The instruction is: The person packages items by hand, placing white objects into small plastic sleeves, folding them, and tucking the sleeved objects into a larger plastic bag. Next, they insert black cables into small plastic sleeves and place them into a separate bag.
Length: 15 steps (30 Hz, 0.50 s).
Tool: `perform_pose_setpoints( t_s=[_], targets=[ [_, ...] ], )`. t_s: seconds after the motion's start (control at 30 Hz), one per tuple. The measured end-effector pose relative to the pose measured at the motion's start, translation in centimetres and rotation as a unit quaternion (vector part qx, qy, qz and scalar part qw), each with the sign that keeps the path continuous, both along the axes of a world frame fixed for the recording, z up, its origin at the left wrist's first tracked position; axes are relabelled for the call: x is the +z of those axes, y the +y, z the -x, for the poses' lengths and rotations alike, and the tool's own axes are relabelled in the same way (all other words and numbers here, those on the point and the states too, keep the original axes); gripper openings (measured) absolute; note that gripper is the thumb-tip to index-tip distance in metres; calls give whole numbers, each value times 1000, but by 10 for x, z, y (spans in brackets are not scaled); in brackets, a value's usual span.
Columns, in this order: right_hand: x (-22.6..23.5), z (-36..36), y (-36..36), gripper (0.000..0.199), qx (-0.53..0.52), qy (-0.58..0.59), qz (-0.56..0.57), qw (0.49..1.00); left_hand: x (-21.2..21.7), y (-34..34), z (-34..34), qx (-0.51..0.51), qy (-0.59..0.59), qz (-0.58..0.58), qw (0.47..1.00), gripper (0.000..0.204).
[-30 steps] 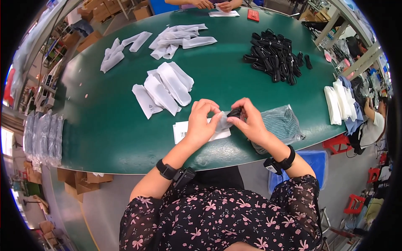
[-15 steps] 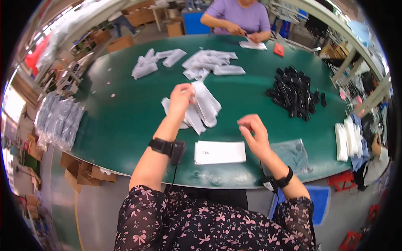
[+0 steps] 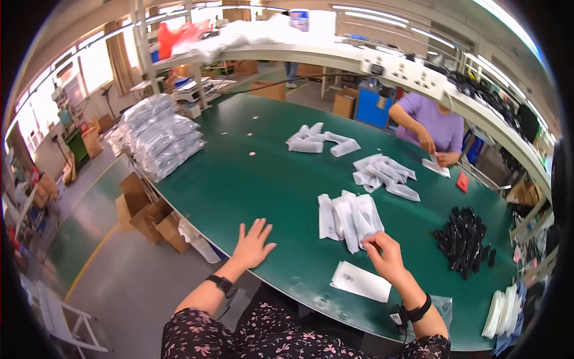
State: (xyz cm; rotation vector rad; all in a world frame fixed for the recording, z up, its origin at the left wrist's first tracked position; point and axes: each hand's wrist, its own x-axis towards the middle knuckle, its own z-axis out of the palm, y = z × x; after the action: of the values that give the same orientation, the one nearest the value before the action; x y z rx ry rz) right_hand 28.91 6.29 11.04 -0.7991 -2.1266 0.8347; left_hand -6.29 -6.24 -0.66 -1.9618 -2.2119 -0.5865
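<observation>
Head view: our left hand (image 3: 252,247), fingers apart, is at the counter (image 3: 206,212), perhaps bracing us; our right hand (image 3: 386,256) curls by white pouches (image 3: 345,216), grip unclear.

The left hand (image 3: 252,246), over the whitish pouches (image 3: 348,218) half a second ago, is now palm-down, fingers spread, at the near edge of the surface (image 3: 239,185). The right hand (image 3: 386,257) has reached the pouches' near end. The view has swung left, showing more of the shelf (image 3: 269,53).
</observation>
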Motion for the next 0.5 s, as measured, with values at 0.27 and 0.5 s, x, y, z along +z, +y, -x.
perform_pose_setpoints(
  t_s=[0.27,0.5],
  targets=[
    [133,217,25,17,204,-18,-307,929,-13,1,-4,-4,-10,12,1000,61],
    [296,441,103,33,61,7,-427,902,-2,-8,-7,-30,-85,3,996,63]
  ],
)
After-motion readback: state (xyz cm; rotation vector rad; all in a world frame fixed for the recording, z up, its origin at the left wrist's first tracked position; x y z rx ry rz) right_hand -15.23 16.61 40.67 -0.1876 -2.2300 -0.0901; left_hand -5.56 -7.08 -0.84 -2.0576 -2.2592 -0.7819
